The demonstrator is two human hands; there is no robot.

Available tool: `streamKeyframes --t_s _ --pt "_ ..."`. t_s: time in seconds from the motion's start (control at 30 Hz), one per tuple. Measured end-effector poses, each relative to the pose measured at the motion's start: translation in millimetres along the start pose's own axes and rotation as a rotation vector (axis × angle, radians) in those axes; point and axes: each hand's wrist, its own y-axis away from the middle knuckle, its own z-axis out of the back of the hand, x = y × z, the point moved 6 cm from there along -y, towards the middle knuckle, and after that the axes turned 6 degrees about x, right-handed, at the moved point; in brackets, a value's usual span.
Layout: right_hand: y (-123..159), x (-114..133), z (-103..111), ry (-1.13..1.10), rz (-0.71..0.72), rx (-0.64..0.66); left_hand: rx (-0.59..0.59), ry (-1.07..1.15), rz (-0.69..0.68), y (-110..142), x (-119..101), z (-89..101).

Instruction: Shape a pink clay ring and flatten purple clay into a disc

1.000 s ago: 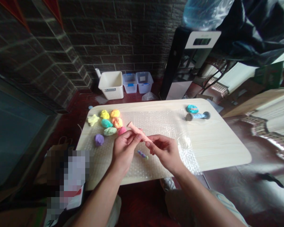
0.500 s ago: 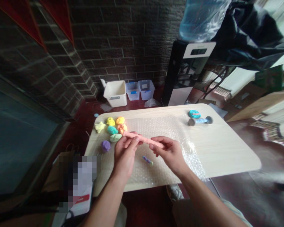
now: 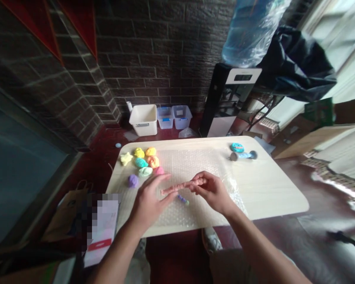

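Note:
My right hand (image 3: 209, 187) pinches the right end of a pink roll of modelling clay (image 3: 177, 187), held in the air above the bubble wrap. The roll's surface looks bumpy. My left hand (image 3: 150, 195) is open at the roll's left end, fingers above it and thumb below; whether the thumb touches it I cannot tell. Under the roll lies a small purple-and-green clay stick (image 3: 183, 200). Beyond my left hand are several clay lumps, among them a pink one (image 3: 159, 170), a pale green one (image 3: 145, 171), an orange one (image 3: 153, 161) and a purple one (image 3: 133, 181).
Bubble wrap (image 3: 195, 161) covers the middle of the pale table (image 3: 272, 193). A blue dumbbell-shaped piece (image 3: 244, 156) and a turquoise clay disc (image 3: 237, 147) sit at the far right. Behind the table stand a white bin (image 3: 143, 120), two clear boxes and a water dispenser (image 3: 225, 102).
My left hand has let go of the roll and spread its fingers. The roll looks bumpier and now tilts up to the right. A pink lump has come into sight.

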Motion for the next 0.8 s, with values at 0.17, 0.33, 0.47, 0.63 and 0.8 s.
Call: streamKeyframes --t_s 0.17,0.33,0.47,0.63,0.8 --pt "7.5 20.7 -34.0 0.250 0.080 0.099 0.155 -0.069 -0.097 6.4 -14.2 -28.3" --pt "12.7 32.4 -36.2 0.180 0.136 0.045 0.159 -0.004 -0.146 -0.3 -18.7 -34.8" --pt "15.7 38.2 -24.2 0.134 0.138 -0.044 0.145 -0.022 -0.189 -0.6 -27.9 -37.2" --pt "7.9 47.5 -14.5 0.097 0.144 -0.172 0.145 0.216 -0.124 -1.5 -25.1 -45.0" --pt "-21.4 58.2 -22.4 0.239 0.193 -0.154 0.199 0.611 0.076 -12.3 -11.4 -50.7"
